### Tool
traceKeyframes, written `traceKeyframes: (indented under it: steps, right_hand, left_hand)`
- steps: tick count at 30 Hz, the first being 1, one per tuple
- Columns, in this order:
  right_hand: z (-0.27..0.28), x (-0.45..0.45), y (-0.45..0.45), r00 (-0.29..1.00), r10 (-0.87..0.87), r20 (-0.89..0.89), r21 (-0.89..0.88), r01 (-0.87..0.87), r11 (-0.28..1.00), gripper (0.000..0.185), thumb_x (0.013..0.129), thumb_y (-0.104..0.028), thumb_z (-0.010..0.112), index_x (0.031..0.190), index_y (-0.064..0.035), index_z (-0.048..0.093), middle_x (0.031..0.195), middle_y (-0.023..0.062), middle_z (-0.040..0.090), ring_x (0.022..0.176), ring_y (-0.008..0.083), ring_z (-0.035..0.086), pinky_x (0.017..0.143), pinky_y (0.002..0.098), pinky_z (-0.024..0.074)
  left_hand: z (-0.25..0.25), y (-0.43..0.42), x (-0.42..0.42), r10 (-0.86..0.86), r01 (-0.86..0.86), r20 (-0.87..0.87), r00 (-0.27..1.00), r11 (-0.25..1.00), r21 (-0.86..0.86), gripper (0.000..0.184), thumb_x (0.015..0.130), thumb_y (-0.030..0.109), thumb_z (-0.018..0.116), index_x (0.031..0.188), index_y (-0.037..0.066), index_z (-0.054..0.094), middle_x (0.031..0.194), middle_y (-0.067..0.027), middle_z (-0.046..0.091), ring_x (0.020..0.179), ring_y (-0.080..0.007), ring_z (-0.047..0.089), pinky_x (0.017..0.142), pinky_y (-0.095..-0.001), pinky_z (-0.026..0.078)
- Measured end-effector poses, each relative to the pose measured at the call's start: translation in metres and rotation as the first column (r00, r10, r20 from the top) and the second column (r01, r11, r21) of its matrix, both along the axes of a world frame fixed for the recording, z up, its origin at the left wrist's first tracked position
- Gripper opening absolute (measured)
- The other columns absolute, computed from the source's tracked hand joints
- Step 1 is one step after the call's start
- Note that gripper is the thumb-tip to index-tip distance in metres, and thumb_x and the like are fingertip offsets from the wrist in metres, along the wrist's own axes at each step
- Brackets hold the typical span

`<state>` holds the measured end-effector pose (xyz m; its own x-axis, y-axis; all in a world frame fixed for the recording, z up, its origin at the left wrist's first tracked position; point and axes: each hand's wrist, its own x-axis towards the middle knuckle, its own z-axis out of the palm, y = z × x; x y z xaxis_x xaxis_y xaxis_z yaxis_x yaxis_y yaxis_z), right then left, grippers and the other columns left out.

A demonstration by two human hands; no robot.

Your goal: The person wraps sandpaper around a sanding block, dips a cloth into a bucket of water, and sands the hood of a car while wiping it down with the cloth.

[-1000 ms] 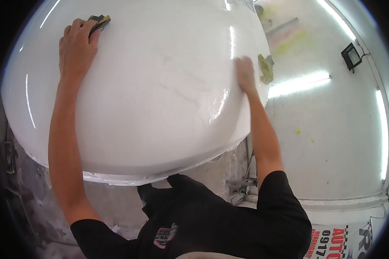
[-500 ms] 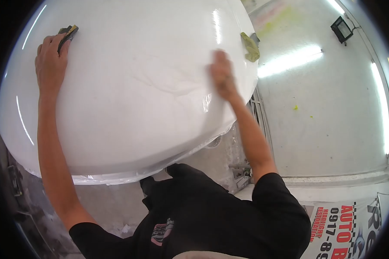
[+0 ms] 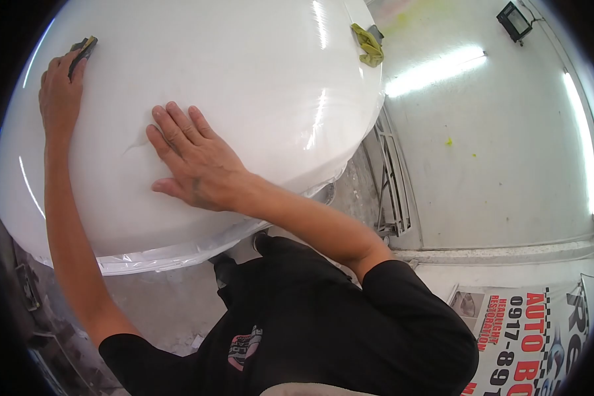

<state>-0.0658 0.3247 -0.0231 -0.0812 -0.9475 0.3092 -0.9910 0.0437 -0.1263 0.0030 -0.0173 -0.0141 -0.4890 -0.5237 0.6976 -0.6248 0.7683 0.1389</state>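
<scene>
A broad, glossy white car hood (image 3: pixel 257 72) fills the space in front of me. At its far left side my left hand (image 3: pixel 61 99) has its fingers curled round a dark sanding block (image 3: pixel 84 56) with a yellowish edge, which rests on the white surface. My right hand (image 3: pixel 198 162) lies flat on the near middle of the hood, palm down, fingers spread and pointing up and left. Beside its fingertips a faint wet-looking streak (image 3: pixel 137 144) shows on the paint. The palm hides the patch beneath it.
A crumpled yellow-green cloth (image 3: pixel 368 46) lies on the hood's right edge. Clear plastic film (image 3: pixel 165 261) hangs along the near edge. To the right are a metal frame (image 3: pixel 393 175) and a white wall (image 3: pixel 495 178) with a floodlight (image 3: pixel 513 23), tube lights and a printed banner (image 3: pixel 508 330).
My right hand has swept left and nearer across the hood, from the right side to the middle. My left hand keeps its hold on the block. The view has shifted slightly.
</scene>
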Motion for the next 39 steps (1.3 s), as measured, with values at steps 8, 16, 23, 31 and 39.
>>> traceKeyframes:
  steps: [8, 16, 23, 31, 39]
  right_hand:
    - [-0.032, -0.195, 0.203, 0.756, -0.654, -0.001, -0.078, 0.652, 0.754, 0.071, 0.109, -0.038, 0.045, 0.160, 0.0082, 0.027, 0.168, 0.0318, 0.022, 0.158, 0.0448, 0.015, 0.129, 0.0522, 0.0108]
    - [-0.048, -0.145, 0.213, 0.715, -0.699, 0.013, -0.149, 0.692, 0.706, 0.071, 0.110, -0.036, 0.045, 0.161, 0.0092, 0.023, 0.169, 0.0290, 0.020, 0.160, 0.0422, 0.013, 0.130, 0.0492, 0.0086]
    - [-0.024, 0.019, 0.113, 0.980, 0.146, 0.135, -0.066, -0.138, 0.988, 0.061, 0.102, -0.041, 0.061, 0.152, -0.0090, 0.048, 0.166, 0.0225, 0.034, 0.157, 0.0405, 0.022, 0.129, 0.0570, 0.0155]
    - [0.085, -0.030, 0.233, 0.662, 0.183, 0.727, -0.111, -0.149, 0.983, 0.024, 0.095, -0.004, 0.066, 0.118, -0.0023, 0.071, 0.118, 0.0130, 0.072, 0.111, 0.0292, 0.068, 0.094, 0.0401, 0.0548]
    - [0.056, -0.119, 0.374, 0.801, -0.238, 0.550, 0.137, 0.194, 0.971, 0.021, 0.099, -0.020, 0.065, 0.110, -0.0043, 0.075, 0.097, 0.0113, 0.074, 0.085, 0.0240, 0.069, 0.080, 0.0357, 0.0553]
  left_hand:
    - [-0.007, -0.010, 0.001, -0.013, 0.014, 0.036, 0.999, 1.000, -0.009, 0.036, 0.107, 0.036, 0.056, 0.133, 0.014, 0.068, 0.125, -0.0053, 0.068, 0.118, -0.0269, 0.062, 0.104, -0.0431, 0.050]
    - [-0.005, -0.012, -0.002, 0.029, -0.028, 0.056, 0.998, 0.999, -0.018, 0.037, 0.107, 0.037, 0.056, 0.133, 0.014, 0.069, 0.128, -0.0057, 0.068, 0.120, -0.0281, 0.061, 0.106, -0.0426, 0.048]
    - [-0.004, -0.009, 0.003, -0.049, 0.050, 0.034, 0.998, 0.998, -0.031, 0.036, 0.106, 0.036, 0.056, 0.132, 0.014, 0.069, 0.127, -0.0100, 0.066, 0.119, -0.0327, 0.061, 0.104, -0.0458, 0.048]
    - [0.022, 0.102, 0.004, -0.282, 0.282, -0.024, 0.959, 0.959, -0.029, 0.028, 0.099, 0.021, 0.067, 0.124, 0.009, 0.071, 0.122, -0.0125, 0.068, 0.114, -0.0339, 0.060, 0.101, -0.0445, 0.048]
    - [0.015, 0.280, -0.087, -0.395, 0.395, 0.001, 0.919, 0.919, 0.007, 0.028, 0.098, 0.024, 0.069, 0.124, 0.013, 0.073, 0.126, -0.0116, 0.068, 0.119, -0.0344, 0.059, 0.104, -0.0453, 0.047]
